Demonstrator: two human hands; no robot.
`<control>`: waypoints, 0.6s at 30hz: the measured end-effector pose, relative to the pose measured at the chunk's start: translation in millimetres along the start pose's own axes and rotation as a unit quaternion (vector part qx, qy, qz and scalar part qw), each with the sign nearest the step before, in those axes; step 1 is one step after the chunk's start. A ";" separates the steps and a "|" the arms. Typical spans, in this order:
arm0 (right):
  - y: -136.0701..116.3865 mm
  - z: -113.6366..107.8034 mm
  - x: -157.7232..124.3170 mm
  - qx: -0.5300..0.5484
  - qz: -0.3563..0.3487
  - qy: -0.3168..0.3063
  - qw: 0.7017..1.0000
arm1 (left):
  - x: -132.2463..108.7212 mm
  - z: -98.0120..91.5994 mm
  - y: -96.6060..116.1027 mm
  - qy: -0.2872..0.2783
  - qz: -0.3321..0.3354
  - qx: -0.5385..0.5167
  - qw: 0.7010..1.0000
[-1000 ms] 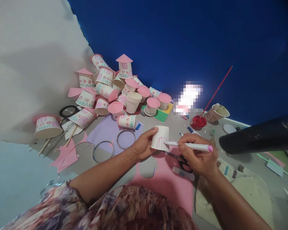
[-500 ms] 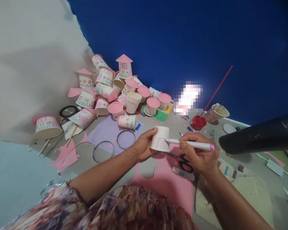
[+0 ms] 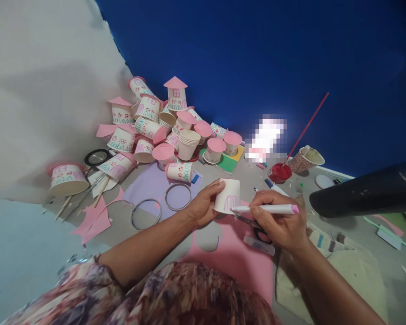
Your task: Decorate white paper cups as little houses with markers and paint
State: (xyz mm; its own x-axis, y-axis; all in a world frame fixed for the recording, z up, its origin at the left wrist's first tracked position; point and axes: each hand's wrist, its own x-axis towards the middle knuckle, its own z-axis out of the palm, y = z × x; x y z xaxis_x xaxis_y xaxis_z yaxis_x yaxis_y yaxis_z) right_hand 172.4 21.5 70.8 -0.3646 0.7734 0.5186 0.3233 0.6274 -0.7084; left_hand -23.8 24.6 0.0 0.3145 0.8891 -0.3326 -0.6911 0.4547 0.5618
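Observation:
My left hand (image 3: pixel 203 205) grips a small white paper cup (image 3: pixel 227 194), held upside down, with a pink door shape drawn on its side. My right hand (image 3: pixel 277 221) holds a white marker with a pink end (image 3: pixel 267 209); its tip touches the lower edge of the cup's drawing. Both hands hover over a pink paper sheet (image 3: pixel 237 257) with a round hole cut in it. Black-handled scissors (image 3: pixel 257 228) and a small glue tube (image 3: pixel 259 245) lie under my right hand.
A heap of decorated cup houses with pink roofs (image 3: pixel 155 126) fills the back left, beside a stack of plain cups (image 3: pixel 188 143). Two wire rings (image 3: pixel 162 203) lie on lilac paper. A red paint dish with a brush (image 3: pixel 279 172), a patterned cup (image 3: pixel 304 159) and a black cylinder (image 3: pixel 365 189) are on the right.
The marker tip has moved down along the cup's side, and the pink door drawing has gained more strokes. The cup has stayed in my left hand.

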 end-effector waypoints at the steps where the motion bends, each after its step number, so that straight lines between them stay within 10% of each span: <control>1: 0.0 0.2 0.3 -0.002 -0.004 0.003 1.000 | -0.2 0.8 0.2 -0.002 0.005 0.006 1.000; 18: -0.9 -2.6 -0.9 0.010 0.012 -0.037 0.999 | 2.0 -0.7 -1.9 -0.003 0.018 0.016 1.000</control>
State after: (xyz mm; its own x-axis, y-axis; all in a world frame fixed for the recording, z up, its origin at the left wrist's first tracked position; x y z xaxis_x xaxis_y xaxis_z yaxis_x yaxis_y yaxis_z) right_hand 174.7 20.5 72.3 -0.4211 0.7792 0.4642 0.3150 0.6056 -0.7308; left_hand -22.4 25.4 -2.3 0.2930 0.9053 -0.3076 -0.6809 0.4234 0.5976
